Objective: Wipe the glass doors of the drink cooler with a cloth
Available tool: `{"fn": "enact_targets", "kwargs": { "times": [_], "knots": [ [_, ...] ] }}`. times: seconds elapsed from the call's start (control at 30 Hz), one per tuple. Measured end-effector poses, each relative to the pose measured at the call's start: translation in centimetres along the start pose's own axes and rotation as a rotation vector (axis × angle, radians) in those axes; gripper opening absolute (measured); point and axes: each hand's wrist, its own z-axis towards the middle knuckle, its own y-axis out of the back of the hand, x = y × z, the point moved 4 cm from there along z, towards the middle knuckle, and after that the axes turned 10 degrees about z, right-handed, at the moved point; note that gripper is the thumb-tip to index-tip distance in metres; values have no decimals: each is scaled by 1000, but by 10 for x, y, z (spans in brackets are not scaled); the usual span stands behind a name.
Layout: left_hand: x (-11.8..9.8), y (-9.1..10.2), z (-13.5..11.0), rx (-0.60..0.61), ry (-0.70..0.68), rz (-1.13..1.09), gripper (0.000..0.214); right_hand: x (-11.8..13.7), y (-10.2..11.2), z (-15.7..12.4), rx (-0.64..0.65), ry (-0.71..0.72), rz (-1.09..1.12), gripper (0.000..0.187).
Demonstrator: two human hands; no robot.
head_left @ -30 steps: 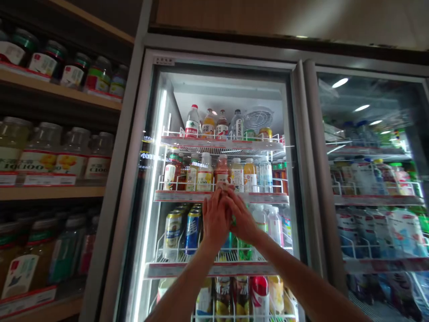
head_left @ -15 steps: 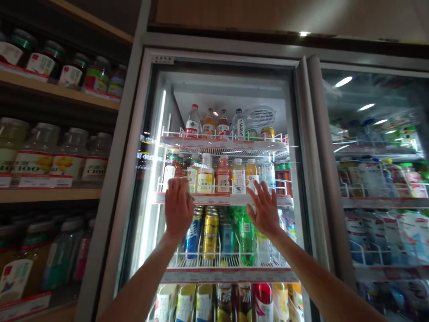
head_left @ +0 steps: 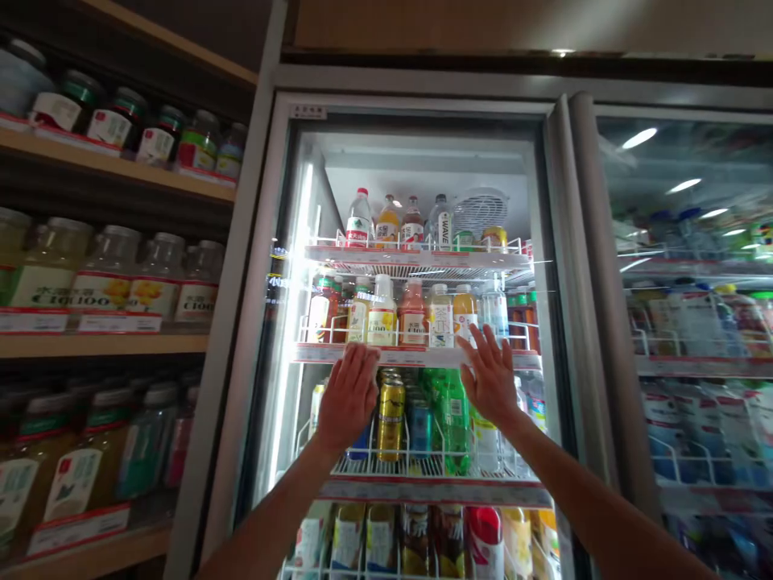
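My left hand [head_left: 349,399] is closed over a crumpled pale cloth [head_left: 375,358], whose edge shows past the fingertips. It is at the glass door [head_left: 416,145] of a lit drinks fridge, in front of the middle shelf's lower edge and the cans. My right hand [head_left: 490,379] has its fingers spread, palm toward the same glass, and holds nothing. Whether its palm touches the pane I cannot tell. Behind the glass, near the hands, are a gold can [head_left: 391,419], a green bottle [head_left: 454,419] and an orange juice bottle [head_left: 465,310].
Wooden shelves [head_left: 102,345] with bottled drinks stand at the left. Upright metal handles [head_left: 583,242] run down the right side of the door. Beyond them is a second glass-fronted fridge [head_left: 694,366] with cartons and bottles. Wood panelling [head_left: 452,28] is above.
My left hand has moved right and slightly down with the cloth, now covering the blue can. My right hand stays in nearly the same place on the door. The view has shifted slightly left.
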Motion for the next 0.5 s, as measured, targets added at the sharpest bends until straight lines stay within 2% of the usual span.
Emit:
{"fn": "enact_targets", "kwargs": {
  "times": [0.03, 0.07, 0.13, 0.17, 0.2, 0.23, 0.3, 0.33, 0.37, 0.4, 0.5],
  "knots": [
    [2, 1, 1, -4, 11, 0, 52, 0, 0, 0, -5, 5, 1, 44],
    [9, 4, 2, -39, 86, 12, 52, 0, 0, 0, -12, 8, -1, 43],
    [27, 11, 4, -144, 310, 54, 53, 0, 1, 0, -20, 8, -5, 43],
    [31, 13, 4, -174, 377, 68, 53, 0, 0, 0, -16, 5, -5, 43],
    [29, 13, 4, -171, 379, 72, 53, 0, 0, 0, -9, 2, -3, 45],
    [23, 12, 5, -140, 304, 62, 52, -1, 0, 0, -5, 0, 0, 46],
    [3, 7, 4, -41, 43, 28, 52, -1, 0, -1, 1, 3, 8, 49],
    [-3, 5, 2, -15, -54, 22, 52, -1, -1, -1, 1, 5, 12, 50],
    [-5, 4, 1, -13, -86, 28, 53, -1, -1, -1, -2, 6, 15, 51],
    [-1, 5, 1, -41, -43, 44, 53, -1, -1, -1, -3, 3, 16, 51],
    [20, 9, 5, -162, 253, 98, 54, -1, 0, -1, -9, -6, 16, 48]
  ]
}}
